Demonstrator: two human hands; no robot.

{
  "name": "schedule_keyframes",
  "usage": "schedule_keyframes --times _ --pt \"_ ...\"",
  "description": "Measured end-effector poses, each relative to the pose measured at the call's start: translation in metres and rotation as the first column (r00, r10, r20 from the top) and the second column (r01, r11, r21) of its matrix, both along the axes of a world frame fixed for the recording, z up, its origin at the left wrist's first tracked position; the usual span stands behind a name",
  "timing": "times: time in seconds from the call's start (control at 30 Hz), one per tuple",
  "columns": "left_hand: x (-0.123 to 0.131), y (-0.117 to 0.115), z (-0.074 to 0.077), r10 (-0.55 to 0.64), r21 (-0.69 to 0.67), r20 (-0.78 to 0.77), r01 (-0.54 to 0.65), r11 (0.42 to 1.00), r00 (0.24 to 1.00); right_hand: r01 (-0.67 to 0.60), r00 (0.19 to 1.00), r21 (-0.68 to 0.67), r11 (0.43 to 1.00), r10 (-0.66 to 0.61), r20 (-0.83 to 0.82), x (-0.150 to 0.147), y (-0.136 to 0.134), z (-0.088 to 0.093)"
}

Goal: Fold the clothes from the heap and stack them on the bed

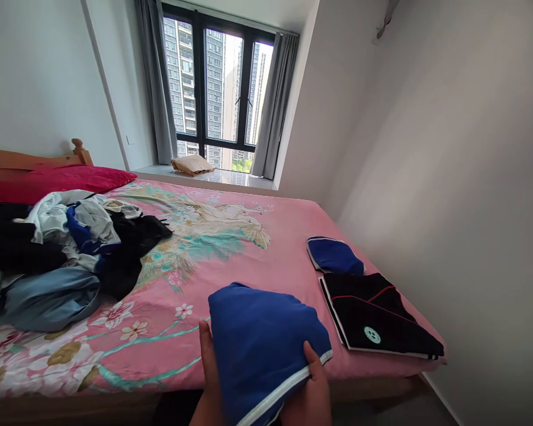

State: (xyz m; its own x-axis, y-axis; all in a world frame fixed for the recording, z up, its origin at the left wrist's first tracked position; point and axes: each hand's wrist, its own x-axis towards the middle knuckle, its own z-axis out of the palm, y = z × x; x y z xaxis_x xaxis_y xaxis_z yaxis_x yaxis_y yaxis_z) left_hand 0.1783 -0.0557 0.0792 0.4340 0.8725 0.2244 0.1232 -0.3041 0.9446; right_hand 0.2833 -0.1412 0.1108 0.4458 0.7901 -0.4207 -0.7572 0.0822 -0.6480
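A folded blue garment with white trim (262, 337) is held up between both hands at the bed's near edge. My left hand (208, 373) supports its left side, the thumb along the edge and the other fingers hidden behind the cloth. At the lower right corner, my right hand (313, 387) grips the garment with its thumb on top, near the white trim. Beyond it on the right lie a folded black garment (373, 313) with red lines and a round pale badge, and another folded blue garment (335, 255) with a striped edge.
A loose heap of clothes (80, 231) covers the bed's left side, with a grey-blue garment (53, 299) in front. Behind it is a red pillow (62, 180). The bed wears a pink floral sheet (288, 236). A beige folded item (192, 164) rests on the windowsill.
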Motion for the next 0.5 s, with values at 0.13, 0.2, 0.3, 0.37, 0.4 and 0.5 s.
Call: schedule_keyframes --times 0.13,0.2,0.3,0.37,0.4,0.5 --pt "0.021 0.017 0.011 -0.090 -0.234 0.251 0.150 0.960 0.964 0.084 0.993 0.039 0.996 -0.086 0.079 0.054 -0.019 0.026" --pt "0.036 0.024 0.014 -0.171 -0.278 0.267 0.246 0.929 0.948 0.118 0.990 0.040 0.992 -0.121 0.073 0.082 -0.028 0.042" --pt "0.061 0.032 0.016 -0.345 -0.458 0.387 0.503 0.733 0.855 0.182 0.981 0.055 0.982 -0.185 0.054 0.113 -0.034 0.063" --pt "0.074 0.028 0.014 -0.433 -0.572 0.376 0.573 0.587 0.819 0.246 0.966 0.077 0.966 -0.251 0.065 0.125 -0.031 0.070" --pt "0.078 0.021 0.012 -0.425 -0.582 0.322 0.531 0.616 0.846 0.288 0.954 0.083 0.954 -0.293 0.061 0.129 -0.029 0.071" --pt "0.080 -0.009 0.005 -0.175 -0.348 0.161 0.222 0.911 0.971 0.398 0.917 0.090 0.913 -0.399 0.005 0.127 -0.019 0.065"
